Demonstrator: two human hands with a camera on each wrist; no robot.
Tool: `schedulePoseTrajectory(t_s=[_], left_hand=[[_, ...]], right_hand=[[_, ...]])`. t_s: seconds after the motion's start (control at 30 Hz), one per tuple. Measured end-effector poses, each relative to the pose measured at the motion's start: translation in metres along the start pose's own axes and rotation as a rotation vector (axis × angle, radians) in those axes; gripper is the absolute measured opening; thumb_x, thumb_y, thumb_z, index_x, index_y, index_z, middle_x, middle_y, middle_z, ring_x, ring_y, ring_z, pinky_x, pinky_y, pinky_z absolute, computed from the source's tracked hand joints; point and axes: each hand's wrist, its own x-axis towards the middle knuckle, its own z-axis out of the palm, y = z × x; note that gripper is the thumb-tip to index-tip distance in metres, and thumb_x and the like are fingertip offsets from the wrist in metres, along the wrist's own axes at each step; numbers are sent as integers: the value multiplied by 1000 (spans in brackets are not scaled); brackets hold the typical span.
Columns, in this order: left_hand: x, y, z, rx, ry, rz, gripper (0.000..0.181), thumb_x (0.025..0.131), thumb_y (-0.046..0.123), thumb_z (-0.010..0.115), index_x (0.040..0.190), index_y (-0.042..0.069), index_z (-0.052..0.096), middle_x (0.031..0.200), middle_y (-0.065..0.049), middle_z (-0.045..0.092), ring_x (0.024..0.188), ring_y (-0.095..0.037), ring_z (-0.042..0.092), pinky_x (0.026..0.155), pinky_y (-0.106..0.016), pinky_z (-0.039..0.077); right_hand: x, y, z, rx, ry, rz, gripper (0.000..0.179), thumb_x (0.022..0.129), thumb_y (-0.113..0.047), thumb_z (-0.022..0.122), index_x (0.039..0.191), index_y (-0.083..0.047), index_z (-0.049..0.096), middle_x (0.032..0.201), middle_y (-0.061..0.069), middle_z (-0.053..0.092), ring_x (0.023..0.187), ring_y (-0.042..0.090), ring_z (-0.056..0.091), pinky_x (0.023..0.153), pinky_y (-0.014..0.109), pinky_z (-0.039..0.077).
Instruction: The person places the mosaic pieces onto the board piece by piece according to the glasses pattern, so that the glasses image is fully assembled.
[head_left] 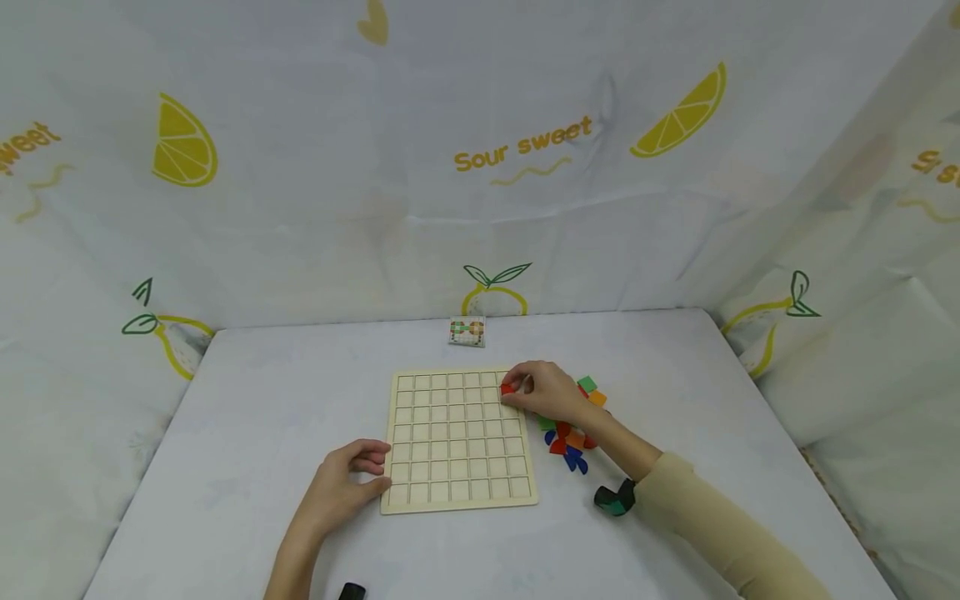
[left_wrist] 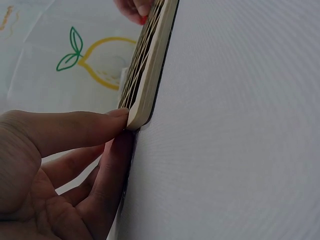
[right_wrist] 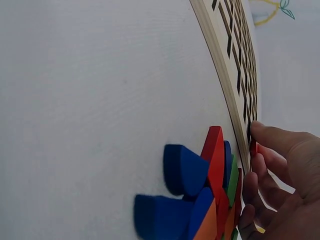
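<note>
A pale wooden board [head_left: 459, 442] with a grid of square recesses lies on the white table. My left hand [head_left: 341, 487] holds its left edge near the front corner; in the left wrist view the thumb [left_wrist: 82, 131] touches the rim and the fingers are by the side. Over the board's far right corner, my right hand [head_left: 551, 392] pinches a small red piece [head_left: 507, 388] between thumb and fingers. Much of that piece [right_wrist: 253, 148] is hidden by the fingers in the right wrist view. Its exact shape cannot be told.
Right of the board, partly under the right forearm, lies a pile of red, blue, green and orange pieces [head_left: 576, 440]. A small patterned card [head_left: 467, 332] sits at the table's back. A black and green object [head_left: 615, 498] is near the right sleeve, a black object [head_left: 352, 592] at the front.
</note>
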Motion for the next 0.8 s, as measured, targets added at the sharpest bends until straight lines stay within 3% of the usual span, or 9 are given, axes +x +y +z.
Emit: schedulePoseTrajectory(t_s=[0.23, 0.53, 0.8], left_hand=[[0, 0, 1, 1, 15, -3, 46, 80, 0, 90, 123, 5, 75, 111, -6, 75, 95, -11, 70, 88, -24, 53], [1, -2, 2, -13, 17, -5, 46, 79, -1, 89, 122, 5, 75, 108, -6, 75, 93, -11, 70, 88, -24, 53], [1, -2, 3, -19, 31, -19, 45, 79, -2, 88, 121, 5, 75, 106, -7, 75, 93, -11, 70, 88, -23, 52]], right_hand=[[0, -1, 1, -22, 10, -1, 25, 94, -28, 85, 113, -12, 79, 95, -1, 74, 76, 10, 57, 64, 22, 43], [-7, -1, -6, 13, 15, -34, 18, 97, -19, 80, 113, -9, 80, 102, 4, 79, 85, 12, 65, 72, 21, 54], [-13, 7, -15, 35, 57, -6, 20, 97, -17, 80, 115, -7, 79, 106, 6, 80, 90, 15, 69, 74, 20, 56]])
